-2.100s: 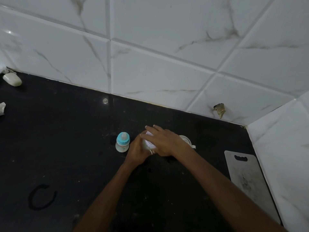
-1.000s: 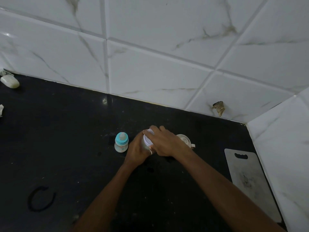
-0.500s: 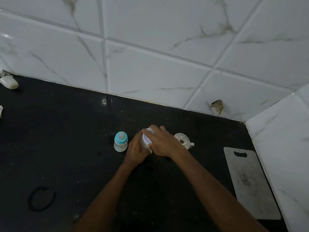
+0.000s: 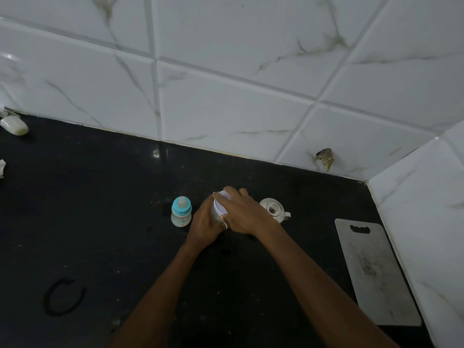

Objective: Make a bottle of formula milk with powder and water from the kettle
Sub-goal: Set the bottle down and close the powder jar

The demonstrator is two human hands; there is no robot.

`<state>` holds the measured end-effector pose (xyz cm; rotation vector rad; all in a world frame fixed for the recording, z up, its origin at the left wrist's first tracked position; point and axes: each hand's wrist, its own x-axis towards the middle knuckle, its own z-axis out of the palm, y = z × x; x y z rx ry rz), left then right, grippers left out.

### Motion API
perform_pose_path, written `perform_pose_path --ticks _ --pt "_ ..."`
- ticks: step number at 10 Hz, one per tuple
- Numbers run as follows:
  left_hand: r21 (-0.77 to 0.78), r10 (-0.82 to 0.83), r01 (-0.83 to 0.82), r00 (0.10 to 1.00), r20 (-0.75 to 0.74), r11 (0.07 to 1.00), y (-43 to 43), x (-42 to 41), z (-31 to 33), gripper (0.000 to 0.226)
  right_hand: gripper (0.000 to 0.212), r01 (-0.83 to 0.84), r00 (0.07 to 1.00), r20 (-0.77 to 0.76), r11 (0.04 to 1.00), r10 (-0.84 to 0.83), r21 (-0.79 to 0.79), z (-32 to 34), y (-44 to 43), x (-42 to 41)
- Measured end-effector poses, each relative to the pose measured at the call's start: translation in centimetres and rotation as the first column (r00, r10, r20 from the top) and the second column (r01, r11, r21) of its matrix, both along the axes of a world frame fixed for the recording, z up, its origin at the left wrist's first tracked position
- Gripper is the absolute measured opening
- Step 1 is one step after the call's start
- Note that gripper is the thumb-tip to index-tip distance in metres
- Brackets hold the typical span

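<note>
Both hands meet on one small white tub (image 4: 220, 208) at the centre of the frame, on the black bench (image 4: 100, 222). The left hand (image 4: 204, 226) wraps the tub's side from the lower left, fingers curled round the wall; the right hand (image 4: 242, 213) lies over the top from the right, its fingers closed on the pale lid (image 4: 224, 197). The tub stands upright, its long axis vertical, so the lid should come off upward, probably by a twist against the left hand's hold. This looks like the powder container, though no label shows, and what is in it cannot be seen while the lid is on.

Just to the left of the hands stands the baby bottle (image 4: 181, 211), upright, teal cap and teat on, apart from the left hand and nearer to it than to the right. Whether it holds anything is too dim to tell. Just right of the right hand sits the small white kettle (image 4: 273, 209), lid on, spout pointing right. A grey cutting board (image 4: 374, 275) lies flat at the lower right, well apart.
</note>
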<state>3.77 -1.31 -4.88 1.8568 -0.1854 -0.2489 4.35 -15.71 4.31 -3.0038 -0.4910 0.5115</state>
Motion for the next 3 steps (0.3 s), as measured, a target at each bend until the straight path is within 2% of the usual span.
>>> perform_pose_path --ticks 2,3 --pt "-0.016 -0.001 0.002 0.999 0.034 1.000 0.05 -0.32 0.47 0.083 0.072 -0.016 1.000 0.014 1.000 0.016 -0.004 0.63 0.14 -0.73" --pt "0.013 -0.026 0.025 0.994 0.110 1.000 -0.13 -0.48 1.00 0.095 0.075 0.039 0.999 -0.005 0.996 -0.039 0.075 1.07 0.33 -1.04"
